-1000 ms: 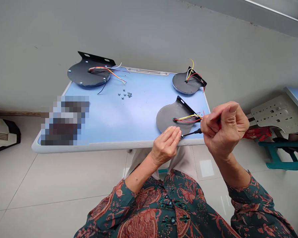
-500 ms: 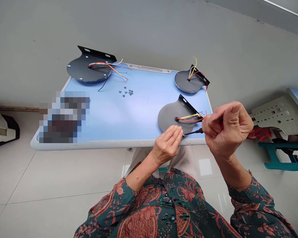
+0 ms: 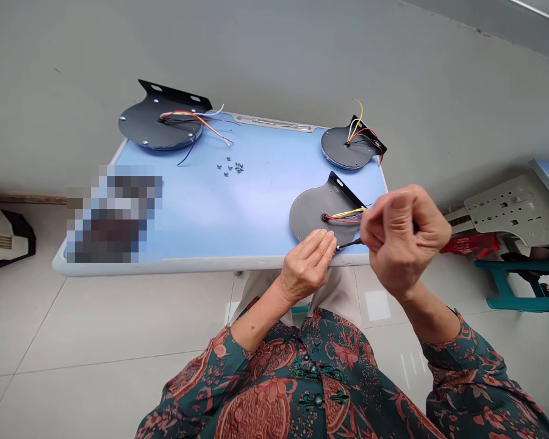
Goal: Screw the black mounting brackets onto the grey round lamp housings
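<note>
My right hand (image 3: 405, 235) is closed around a screwdriver (image 3: 351, 243), whose dark shaft points left toward the near edge of a dark round plate (image 3: 313, 204). At that same edge my left hand (image 3: 307, 262) rests with its fingers pressed together; what its fingertips hold, if anything, is hidden. Red, yellow and dark wires come out of the plate's centre, and a slotted bracket (image 3: 345, 190) rises on its far side. Several small screws (image 3: 238, 167) lie on the blue tabletop (image 3: 201, 213).
Another round plate with wires (image 3: 348, 146) sits at the back right, and a larger one (image 3: 158, 125) at the back left. A blurred item (image 3: 116, 219) lies on the left. Right of the table stands a teal stool (image 3: 507, 302).
My right hand has shifted left and turned, still around the screwdriver. My left hand has stayed at the plate's edge. The whole view has moved slightly.
</note>
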`<action>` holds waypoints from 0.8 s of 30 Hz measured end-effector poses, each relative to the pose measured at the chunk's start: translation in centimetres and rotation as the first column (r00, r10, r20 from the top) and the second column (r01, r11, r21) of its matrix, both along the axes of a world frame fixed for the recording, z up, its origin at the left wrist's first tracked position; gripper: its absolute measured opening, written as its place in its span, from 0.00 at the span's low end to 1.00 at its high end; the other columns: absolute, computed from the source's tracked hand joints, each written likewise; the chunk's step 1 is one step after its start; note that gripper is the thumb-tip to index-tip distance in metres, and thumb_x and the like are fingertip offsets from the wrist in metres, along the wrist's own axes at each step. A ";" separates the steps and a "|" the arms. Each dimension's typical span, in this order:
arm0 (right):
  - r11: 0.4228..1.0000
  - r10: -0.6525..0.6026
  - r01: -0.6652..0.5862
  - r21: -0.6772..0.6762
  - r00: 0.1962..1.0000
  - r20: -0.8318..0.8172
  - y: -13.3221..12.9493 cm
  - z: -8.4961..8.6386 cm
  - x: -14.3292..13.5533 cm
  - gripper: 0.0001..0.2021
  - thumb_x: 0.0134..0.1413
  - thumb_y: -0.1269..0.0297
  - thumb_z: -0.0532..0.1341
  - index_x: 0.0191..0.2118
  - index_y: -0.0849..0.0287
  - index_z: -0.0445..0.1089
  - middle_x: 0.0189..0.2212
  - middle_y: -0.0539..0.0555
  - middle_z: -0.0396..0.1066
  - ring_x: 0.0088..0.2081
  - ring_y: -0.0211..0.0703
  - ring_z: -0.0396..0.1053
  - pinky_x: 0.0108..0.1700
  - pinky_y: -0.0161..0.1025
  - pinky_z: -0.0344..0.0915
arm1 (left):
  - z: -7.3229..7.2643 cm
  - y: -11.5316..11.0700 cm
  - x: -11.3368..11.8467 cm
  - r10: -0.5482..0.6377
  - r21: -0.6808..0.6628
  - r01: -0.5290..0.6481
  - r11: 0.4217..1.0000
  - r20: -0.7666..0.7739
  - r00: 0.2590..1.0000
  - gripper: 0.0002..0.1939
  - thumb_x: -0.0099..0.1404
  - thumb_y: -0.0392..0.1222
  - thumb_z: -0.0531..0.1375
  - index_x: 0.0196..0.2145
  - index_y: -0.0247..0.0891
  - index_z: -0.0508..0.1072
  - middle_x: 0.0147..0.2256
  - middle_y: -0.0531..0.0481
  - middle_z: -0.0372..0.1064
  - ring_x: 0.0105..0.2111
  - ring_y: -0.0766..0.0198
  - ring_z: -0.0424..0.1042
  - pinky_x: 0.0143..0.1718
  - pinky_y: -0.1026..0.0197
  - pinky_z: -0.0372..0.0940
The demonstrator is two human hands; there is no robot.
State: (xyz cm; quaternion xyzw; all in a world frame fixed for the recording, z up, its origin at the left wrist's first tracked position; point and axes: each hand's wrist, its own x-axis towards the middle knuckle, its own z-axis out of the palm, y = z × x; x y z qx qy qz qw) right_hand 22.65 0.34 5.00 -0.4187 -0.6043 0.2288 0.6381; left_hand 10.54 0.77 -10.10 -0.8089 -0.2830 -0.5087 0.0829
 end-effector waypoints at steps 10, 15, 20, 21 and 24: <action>0.975 0.179 0.018 -0.224 0.541 0.822 0.6 5.8 3.8 0.09 0.68 0.59 0.54 0.38 0.55 0.67 0.29 0.51 0.68 0.28 0.42 0.63 0.32 0.41 0.58 | -0.4 0.0 -0.3 -0.061 -0.111 0.058 0.992 -0.024 0.998 0.25 0.73 0.28 0.52 0.65 0.34 0.67 0.55 0.35 0.77 0.60 0.50 0.74 0.62 0.42 0.73; 0.971 -0.039 0.237 -0.022 0.250 0.968 0.5 6.7 3.6 0.24 0.67 0.42 0.55 0.27 0.56 0.65 0.18 0.53 0.61 0.25 0.43 0.61 0.29 0.41 0.46 | -0.4 0.1 -0.1 -0.021 -0.039 0.020 0.999 -0.011 1.000 0.25 0.71 0.26 0.52 0.63 0.32 0.69 0.53 0.35 0.78 0.58 0.50 0.76 0.60 0.44 0.75; 0.987 -0.002 0.157 -0.040 0.260 0.966 1.0 6.8 3.1 0.20 0.71 0.51 0.49 0.36 0.58 0.70 0.30 0.58 0.71 0.30 0.44 0.66 0.32 0.40 0.50 | -0.4 0.3 -0.1 -0.012 -0.046 0.010 0.999 -0.033 0.999 0.23 0.72 0.28 0.51 0.62 0.35 0.71 0.53 0.37 0.79 0.58 0.52 0.76 0.60 0.44 0.75; 0.991 0.057 0.098 -0.089 0.289 0.956 1.2 7.0 3.2 0.18 0.71 0.55 0.49 0.40 0.58 0.71 0.35 0.58 0.74 0.33 0.44 0.68 0.33 0.40 0.53 | -0.4 0.3 -0.1 -0.010 -0.043 0.008 0.999 -0.033 0.999 0.23 0.73 0.28 0.52 0.61 0.35 0.71 0.53 0.37 0.79 0.58 0.52 0.76 0.60 0.44 0.75; 0.963 0.264 -0.051 -0.266 0.399 0.878 1.5 7.4 3.8 0.13 0.69 0.62 0.50 0.46 0.57 0.72 0.39 0.56 0.76 0.36 0.42 0.69 0.36 0.39 0.59 | -0.4 0.3 -0.1 -0.009 -0.023 0.009 1.000 -0.023 1.000 0.21 0.73 0.29 0.53 0.60 0.34 0.72 0.53 0.37 0.79 0.58 0.52 0.76 0.60 0.45 0.75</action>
